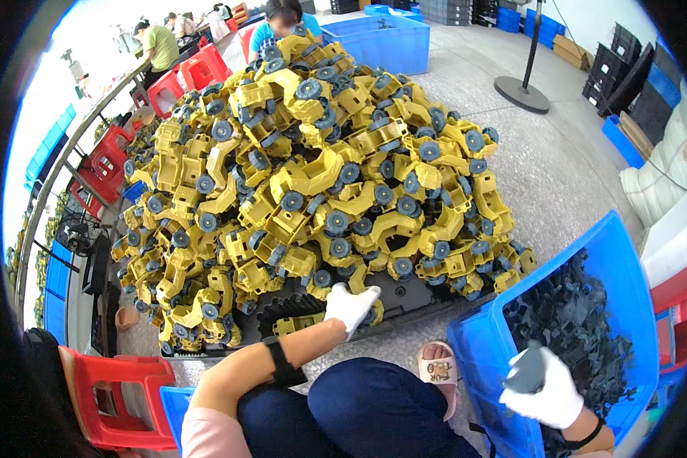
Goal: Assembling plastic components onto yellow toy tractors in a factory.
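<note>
A large heap of yellow toy truck bodies with dark grey wheels [313,179] rises in front of me. At its near edge is my left hand [349,308], in a white glove, its fingers apart and reaching toward a yellow truck body [375,312]. No held thing shows in it, though its underside is hidden. My right hand [551,393], also gloved, is closed around a dark grey plastic piece [528,369]. It is above the near part of a blue bin [471,359] that holds many small dark grey pieces [569,320].
The heap rests on a black platform [412,292]. A red stool [118,397] stands at the near left. Beyond the heap are a person in blue [262,37], a large blue tub [382,44] and a black stand base [521,95]. Other people sit along benches at the far left.
</note>
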`<action>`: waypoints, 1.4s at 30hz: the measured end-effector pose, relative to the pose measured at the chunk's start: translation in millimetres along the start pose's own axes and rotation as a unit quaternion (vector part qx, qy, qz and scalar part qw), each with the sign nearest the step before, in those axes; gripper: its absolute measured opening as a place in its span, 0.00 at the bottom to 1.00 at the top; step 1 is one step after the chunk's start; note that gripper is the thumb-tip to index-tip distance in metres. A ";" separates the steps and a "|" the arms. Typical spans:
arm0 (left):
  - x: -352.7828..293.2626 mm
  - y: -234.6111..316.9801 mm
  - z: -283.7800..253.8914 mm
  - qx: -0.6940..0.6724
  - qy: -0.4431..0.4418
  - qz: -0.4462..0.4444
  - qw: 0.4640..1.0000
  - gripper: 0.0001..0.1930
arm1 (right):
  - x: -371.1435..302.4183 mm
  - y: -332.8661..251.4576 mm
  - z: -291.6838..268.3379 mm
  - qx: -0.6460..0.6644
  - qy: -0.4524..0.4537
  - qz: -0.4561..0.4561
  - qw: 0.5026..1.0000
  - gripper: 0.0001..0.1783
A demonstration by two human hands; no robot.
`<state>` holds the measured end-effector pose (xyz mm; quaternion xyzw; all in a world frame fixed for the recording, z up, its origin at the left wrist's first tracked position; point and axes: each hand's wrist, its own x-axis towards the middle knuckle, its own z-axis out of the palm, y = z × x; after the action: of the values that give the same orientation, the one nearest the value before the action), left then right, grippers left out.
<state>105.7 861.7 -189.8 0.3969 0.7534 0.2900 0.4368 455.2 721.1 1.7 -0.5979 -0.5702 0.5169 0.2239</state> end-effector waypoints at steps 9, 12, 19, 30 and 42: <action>17.7 9.2 -2.7 -0.015 -0.033 -0.085 0.996 0.27 | -9.4 -66.0 32.1 -0.095 -0.036 0.074 0.992 0.29; 57.9 -39.5 -17.6 -0.101 -0.131 -0.034 0.986 0.21 | -9.7 -61.2 39.2 -0.173 -0.028 -0.030 0.984 0.28; 4.4 8.1 -49.1 -0.334 -0.361 -0.187 0.850 0.22 | 17.2 -61.8 17.4 -0.152 -0.096 -0.006 0.984 0.32; -53.9 58.4 -58.4 -0.356 -0.454 0.007 0.817 0.27 | 65.3 -70.7 27.9 -0.150 -0.119 -0.077 0.978 0.35; -75.1 98.1 -69.1 -0.270 -0.372 0.250 0.852 0.25 | 83.3 -107.6 62.5 -0.111 -0.056 -0.159 0.979 0.36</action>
<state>100.9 842.2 -49.6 0.5164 0.3019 0.4119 0.6874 336.8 803.9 40.9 -0.4908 -0.7235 0.4407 0.2035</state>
